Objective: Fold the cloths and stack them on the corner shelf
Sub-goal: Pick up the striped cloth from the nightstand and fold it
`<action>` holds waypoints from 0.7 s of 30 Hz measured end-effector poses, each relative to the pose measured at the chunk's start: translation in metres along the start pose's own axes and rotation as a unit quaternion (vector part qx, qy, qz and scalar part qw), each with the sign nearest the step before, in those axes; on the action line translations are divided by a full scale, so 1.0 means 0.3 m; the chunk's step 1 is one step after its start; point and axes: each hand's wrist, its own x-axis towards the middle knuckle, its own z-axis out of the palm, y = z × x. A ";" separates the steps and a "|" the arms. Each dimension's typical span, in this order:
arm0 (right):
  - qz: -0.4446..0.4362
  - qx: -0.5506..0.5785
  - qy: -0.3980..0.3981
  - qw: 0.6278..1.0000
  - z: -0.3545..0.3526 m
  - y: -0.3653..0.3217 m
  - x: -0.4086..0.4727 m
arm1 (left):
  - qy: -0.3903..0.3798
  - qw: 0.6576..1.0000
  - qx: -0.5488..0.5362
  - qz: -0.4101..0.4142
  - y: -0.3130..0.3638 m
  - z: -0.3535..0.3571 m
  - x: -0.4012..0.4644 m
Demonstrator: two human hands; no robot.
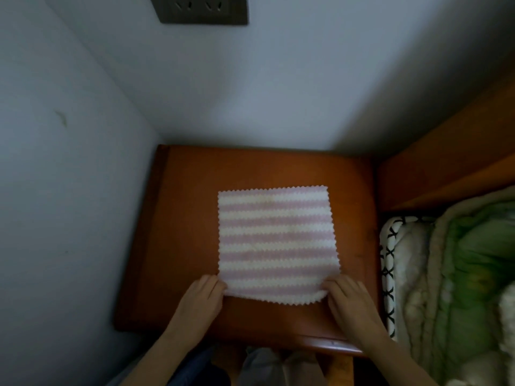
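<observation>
A pink-and-white striped cloth (276,240) with zigzag edges lies spread flat on the brown wooden shelf top (184,218) in the corner of the room. My left hand (202,299) pinches the cloth's near left corner. My right hand (348,299) pinches its near right corner. The near edge is slightly lifted and curled between the two hands. The far edge lies flat toward the wall.
White walls close the shelf in on the left and at the back, with a dark socket plate (203,8) high up. A bed with a green and cream quilt (459,274) lies to the right. More pale cloth (264,366) shows below the shelf's front edge.
</observation>
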 end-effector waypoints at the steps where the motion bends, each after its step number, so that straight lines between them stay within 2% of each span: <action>1: 0.009 0.021 -0.003 1.000 -0.003 -0.003 -0.005 | 0.004 1.000 -0.008 -0.022 0.004 -0.004 -0.002; 4: 0.058 0.097 0.006 0.994 -0.020 -0.014 0.014 | 0.031 0.986 -0.117 -0.111 0.003 -0.033 0.026; 7: 0.123 0.209 0.035 0.970 -0.053 -0.037 0.077 | 0.062 0.944 -0.259 -0.196 -0.001 -0.068 0.084; 11: 0.168 0.342 0.091 0.920 -0.090 -0.044 0.206 | 0.101 0.883 -0.368 -0.273 -0.010 -0.126 0.208; 16: 0.217 0.376 0.136 0.891 -0.111 -0.015 0.380 | 0.129 0.842 -0.419 -0.313 -0.061 -0.182 0.372; 21: 0.239 0.332 0.168 0.897 -0.093 0.019 0.482 | 0.133 0.856 -0.381 -0.323 -0.121 -0.159 0.484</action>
